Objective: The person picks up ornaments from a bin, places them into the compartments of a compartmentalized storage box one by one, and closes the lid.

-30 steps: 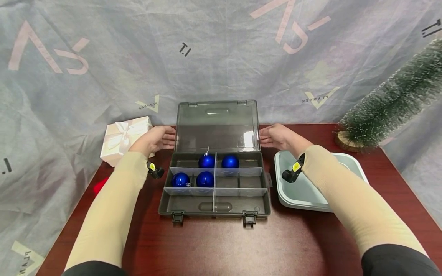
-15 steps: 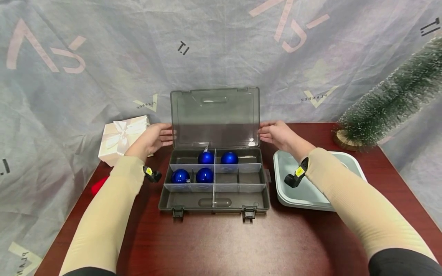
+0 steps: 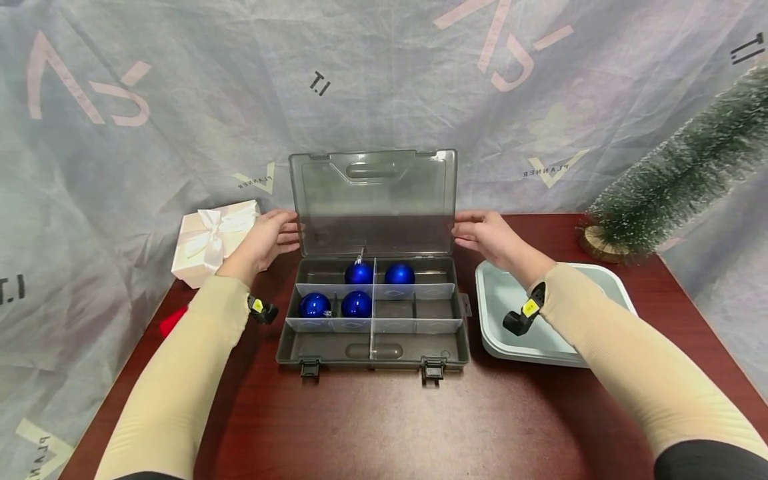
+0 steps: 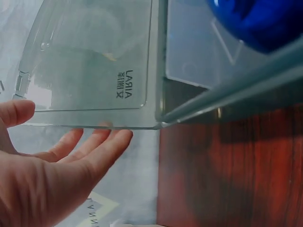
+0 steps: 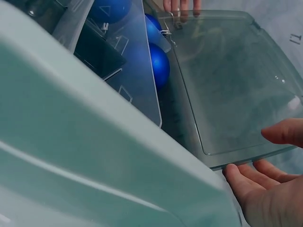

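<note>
A smoky clear divided storage box [image 3: 336, 347] stands in the middle of the table, its hinged lid [image 3: 372, 193] raised nearly upright. Several blue ball ornaments [image 3: 357, 305] lie in its back and middle compartments. At the lid's left edge is my left hand [image 3: 270, 239], fingers fairly straight, fingertips right at the edge in the left wrist view and thumb apart from them. My right hand [image 3: 483, 233] mirrors it on the right, its fingertips [image 5: 231, 171] along the lid's edge and the thumb spread on the lid's front side.
Right of the box sits a pale green basin [image 3: 498, 333], below my right forearm. A small frosted tree [image 3: 660, 180] on a wooden base stands far right. At the back left is a gift box [image 3: 198, 250] with a ribbon bow, with something red [image 3: 173, 321] nearer.
The lid has swung up from leaning back to nearly upright, and both hands have moved along with its side edges. The ornaments stay in their compartments.
</note>
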`<state>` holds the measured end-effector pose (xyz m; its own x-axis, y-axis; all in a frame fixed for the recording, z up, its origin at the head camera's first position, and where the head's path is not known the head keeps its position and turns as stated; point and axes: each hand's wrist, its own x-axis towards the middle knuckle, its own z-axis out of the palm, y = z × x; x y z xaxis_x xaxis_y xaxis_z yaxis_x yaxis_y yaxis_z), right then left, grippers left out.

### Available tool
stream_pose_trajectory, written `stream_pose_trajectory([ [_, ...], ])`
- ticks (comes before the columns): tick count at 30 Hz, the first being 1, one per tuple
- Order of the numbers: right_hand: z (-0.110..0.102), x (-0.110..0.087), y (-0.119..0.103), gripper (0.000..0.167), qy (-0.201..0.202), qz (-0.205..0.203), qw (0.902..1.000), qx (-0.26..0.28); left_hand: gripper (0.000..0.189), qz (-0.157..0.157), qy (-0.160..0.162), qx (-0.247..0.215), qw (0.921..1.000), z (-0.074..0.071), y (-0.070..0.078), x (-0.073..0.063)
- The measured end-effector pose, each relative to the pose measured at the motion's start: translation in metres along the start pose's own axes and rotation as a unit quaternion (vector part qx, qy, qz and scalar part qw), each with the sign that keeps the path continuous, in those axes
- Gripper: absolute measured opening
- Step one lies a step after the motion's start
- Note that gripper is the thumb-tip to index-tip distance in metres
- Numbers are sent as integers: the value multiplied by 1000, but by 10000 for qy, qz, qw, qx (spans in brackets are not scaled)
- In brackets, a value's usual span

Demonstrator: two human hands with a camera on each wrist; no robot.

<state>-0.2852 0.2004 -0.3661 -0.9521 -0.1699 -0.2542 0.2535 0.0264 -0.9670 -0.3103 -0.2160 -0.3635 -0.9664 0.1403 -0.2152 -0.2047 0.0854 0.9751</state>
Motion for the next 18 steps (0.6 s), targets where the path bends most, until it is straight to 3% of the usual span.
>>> stream_pose_trajectory([
  [9, 0, -14, -3, 56, -185, -141, 9996, -163, 65, -60, -52, 202, 9998, 0, 9, -13],
  [18, -3, -28, -11, 63, -633, -35, 9977, -236, 87, -125, -260, 178, 9994, -1, 17, -28],
])
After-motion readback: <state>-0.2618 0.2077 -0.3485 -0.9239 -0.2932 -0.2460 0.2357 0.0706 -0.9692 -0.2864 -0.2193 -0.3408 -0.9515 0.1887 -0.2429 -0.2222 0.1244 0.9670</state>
